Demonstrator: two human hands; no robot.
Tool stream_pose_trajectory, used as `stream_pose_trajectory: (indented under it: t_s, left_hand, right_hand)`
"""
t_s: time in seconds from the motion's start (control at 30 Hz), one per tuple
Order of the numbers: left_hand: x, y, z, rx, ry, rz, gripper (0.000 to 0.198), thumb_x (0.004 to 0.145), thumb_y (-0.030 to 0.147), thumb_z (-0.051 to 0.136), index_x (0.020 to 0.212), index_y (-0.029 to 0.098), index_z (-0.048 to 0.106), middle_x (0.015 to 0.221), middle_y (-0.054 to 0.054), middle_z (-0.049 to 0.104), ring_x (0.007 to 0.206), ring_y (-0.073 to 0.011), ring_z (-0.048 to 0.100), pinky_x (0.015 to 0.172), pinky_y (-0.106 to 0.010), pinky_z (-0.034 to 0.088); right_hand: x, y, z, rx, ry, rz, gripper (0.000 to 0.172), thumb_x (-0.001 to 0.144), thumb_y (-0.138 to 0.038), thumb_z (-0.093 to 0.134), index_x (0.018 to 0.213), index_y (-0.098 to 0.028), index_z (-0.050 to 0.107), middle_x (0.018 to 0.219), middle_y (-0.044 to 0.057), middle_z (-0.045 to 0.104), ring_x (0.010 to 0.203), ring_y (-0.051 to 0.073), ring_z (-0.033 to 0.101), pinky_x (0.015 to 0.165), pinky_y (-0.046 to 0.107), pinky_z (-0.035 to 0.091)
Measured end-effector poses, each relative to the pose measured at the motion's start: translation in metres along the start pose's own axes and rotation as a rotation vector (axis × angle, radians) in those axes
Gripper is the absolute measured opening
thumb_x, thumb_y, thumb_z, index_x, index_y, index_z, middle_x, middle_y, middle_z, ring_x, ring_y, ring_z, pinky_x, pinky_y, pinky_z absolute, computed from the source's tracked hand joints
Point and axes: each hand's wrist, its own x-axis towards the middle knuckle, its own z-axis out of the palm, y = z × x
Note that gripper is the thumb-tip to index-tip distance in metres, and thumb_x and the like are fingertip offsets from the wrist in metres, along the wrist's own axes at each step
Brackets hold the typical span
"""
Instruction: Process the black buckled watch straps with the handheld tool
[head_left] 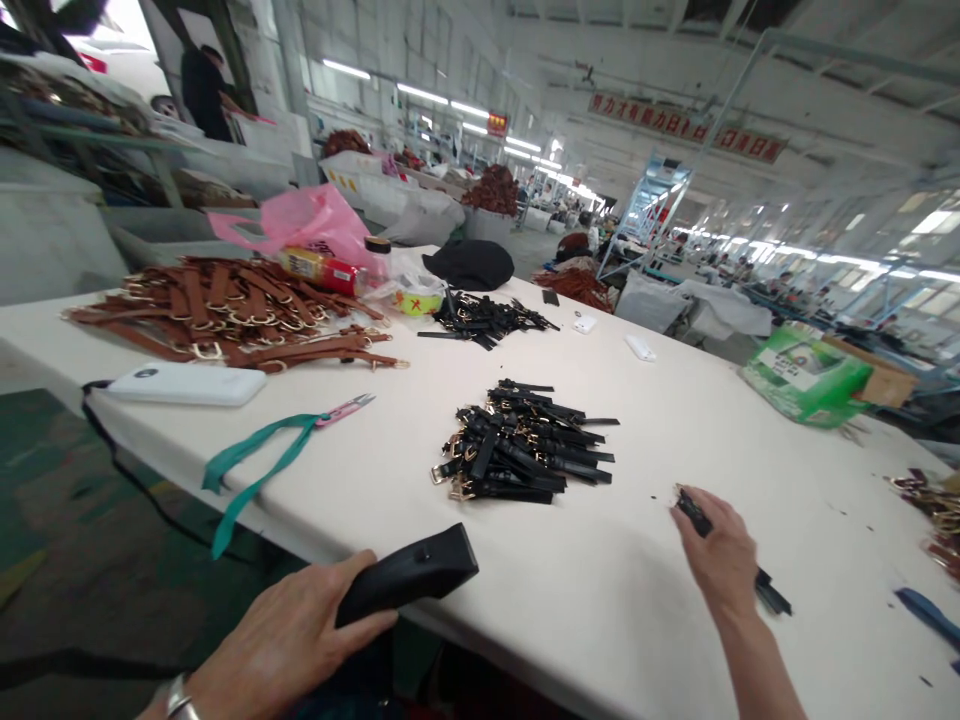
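Our right hand [716,550] pinches a black strap [772,592] slanting rightward, with a heap of black straps [521,445] to its left, while our left hand [277,635] wraps around a black handheld tool [405,578].

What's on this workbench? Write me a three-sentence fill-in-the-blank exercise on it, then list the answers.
The left hand grips a black handheld device, while the right hand pinches a ____ strap piece above the white table.
The nearer heap of black straps has ____-coloured buckles.
A pink plastic bag lies behind the heap of ____ straps.

Answers: black; gold; brown.
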Motion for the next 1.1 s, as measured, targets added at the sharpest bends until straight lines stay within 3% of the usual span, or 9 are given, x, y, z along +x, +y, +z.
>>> stream_pose_trajectory:
  t_s: [0.1,0.2,0.3,0.47,0.73,0.9,1.1]
  left_hand:
    - [0.0,-0.005,-0.004,-0.044,-0.003,0.003,0.039,0.073,0.056,0.044,0.092,0.025,0.06,0.076,-0.002,0.065,0.075,-0.0209,0.06,0.072,-0.027,0.043]
    - [-0.002,-0.007,-0.008,-0.061,-0.008,0.003,0.04,0.073,0.056,0.045,0.092,0.025,0.06,0.076,-0.002,0.065,0.074,-0.0209,0.06,0.072,-0.027,0.043]
    - [-0.005,-0.008,-0.009,-0.064,-0.034,0.016,0.04,0.073,0.055,0.045,0.094,0.025,0.06,0.076,-0.001,0.065,0.074,-0.0205,0.061,0.07,-0.027,0.042]
    - [-0.009,-0.013,-0.003,-0.1,-0.076,0.008,0.038,0.073,0.054,0.047,0.093,0.025,0.06,0.075,-0.001,0.065,0.07,-0.0199,0.061,0.068,-0.026,0.042]
    - [-0.011,-0.012,0.002,-0.099,-0.079,-0.001,0.037,0.074,0.055,0.045,0.092,0.025,0.059,0.075,-0.001,0.066,0.075,-0.0213,0.062,0.07,-0.027,0.043]
    - [-0.014,-0.001,0.0,-0.061,-0.082,0.018,0.042,0.073,0.058,0.045,0.097,0.025,0.056,0.079,-0.002,0.067,0.076,-0.0215,0.062,0.07,-0.028,0.043]
    - [-0.006,0.024,-0.001,0.125,-0.098,0.121,0.042,0.077,0.058,0.04,0.099,0.024,0.052,0.08,-0.004,0.065,0.076,-0.0227,0.062,0.068,-0.03,0.042]
  right_hand:
    - [-0.014,-0.082,0.028,0.292,-0.201,-0.272,0.028,0.08,-0.028,0.052,0.106,-0.022,0.058,0.103,0.008,0.06,0.096,0.022,0.053,0.084,0.041,0.044]
    - [-0.025,-0.16,0.054,0.376,-0.377,-0.444,0.029,0.078,-0.019,0.054,0.106,-0.024,0.058,0.1,0.006,0.059,0.094,0.021,0.052,0.082,0.037,0.044]
    - [-0.022,-0.198,0.07,0.331,-0.442,-0.48,0.029,0.077,-0.016,0.055,0.105,-0.023,0.058,0.096,0.005,0.057,0.092,0.021,0.05,0.08,0.035,0.042]
    - [-0.015,-0.205,0.076,0.314,-0.454,-0.468,0.02,0.07,-0.015,0.06,0.089,-0.02,0.061,0.087,0.004,0.057,0.086,0.019,0.05,0.078,0.033,0.04]
    - [-0.06,-0.188,0.037,0.381,-0.559,-0.288,0.016,0.071,-0.016,0.053,0.087,-0.02,0.053,0.08,0.001,0.057,0.073,0.015,0.054,0.068,0.026,0.04]
    - [-0.093,-0.175,0.028,0.442,-0.582,-0.194,0.016,0.072,-0.023,0.058,0.088,-0.021,0.056,0.084,0.003,0.058,0.081,0.018,0.053,0.073,0.029,0.041]
    - [-0.1,-0.17,0.031,0.538,-0.564,-0.164,0.016,0.071,-0.019,0.059,0.087,-0.02,0.058,0.088,0.005,0.056,0.086,0.019,0.051,0.077,0.031,0.041]
